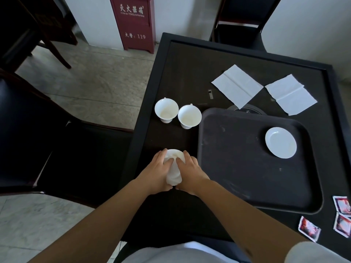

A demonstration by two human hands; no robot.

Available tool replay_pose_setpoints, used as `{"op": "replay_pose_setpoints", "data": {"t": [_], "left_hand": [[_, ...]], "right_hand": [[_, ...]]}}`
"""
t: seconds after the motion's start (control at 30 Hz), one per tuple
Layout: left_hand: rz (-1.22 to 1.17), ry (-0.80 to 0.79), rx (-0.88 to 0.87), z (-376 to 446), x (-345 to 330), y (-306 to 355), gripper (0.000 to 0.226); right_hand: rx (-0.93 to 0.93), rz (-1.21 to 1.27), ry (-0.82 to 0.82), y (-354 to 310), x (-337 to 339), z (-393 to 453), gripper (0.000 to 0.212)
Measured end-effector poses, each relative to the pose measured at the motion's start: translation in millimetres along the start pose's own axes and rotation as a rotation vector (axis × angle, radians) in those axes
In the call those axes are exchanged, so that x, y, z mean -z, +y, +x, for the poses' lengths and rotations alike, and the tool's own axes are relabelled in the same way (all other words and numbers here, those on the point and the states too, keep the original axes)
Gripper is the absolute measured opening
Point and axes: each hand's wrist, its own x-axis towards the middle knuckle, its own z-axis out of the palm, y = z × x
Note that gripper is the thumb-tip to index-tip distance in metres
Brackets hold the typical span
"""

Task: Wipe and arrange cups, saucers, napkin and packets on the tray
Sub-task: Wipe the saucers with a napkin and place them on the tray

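My left hand [158, 168] and my right hand [190, 171] both press a white cloth [173, 176] against a white saucer [173, 153] held between them, just left of the dark tray [237, 177]. Only the saucer's far rim shows above the cloth. A second white saucer [280, 142] lies on the tray's far right part. Two empty white cups [166, 110] [189, 116] stand side by side on the table beyond my hands. Two unfolded white napkins [237, 86] [290, 93] lie flat behind the tray. Three red packets [309, 228] [341, 225] [341, 204] rest at the table's right front.
The black table [171, 73] has a raised edge. Dark chairs stand at the left [28, 130] and behind the table [241, 21]. A red fire-extinguisher box [133, 23] stands against the wall. A round dark object [247, 109] peeks out behind the tray.
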Motion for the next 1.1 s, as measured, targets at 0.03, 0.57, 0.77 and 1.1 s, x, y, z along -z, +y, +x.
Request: {"op": "replay_pose_setpoints", "data": {"t": [0.03,0.57,0.77,1.1], "left_hand": [[-0.01,-0.008,0.014,-4,-2,1,0.095],[-0.013,-0.023,0.059,-46,-22,80,0.092],[0.013,0.004,0.026,-30,-21,135,0.089],[0.091,-0.011,-0.029,32,-20,198,0.098]], "right_hand": [[0.006,0.014,-0.002,0,-2,-4,0.099],[0.119,0.092,0.057,50,-24,-81,0.093],[0.12,0.153,0.072,101,-12,-111,0.102],[0.028,0.178,0.128,173,21,-125,0.101]]}}
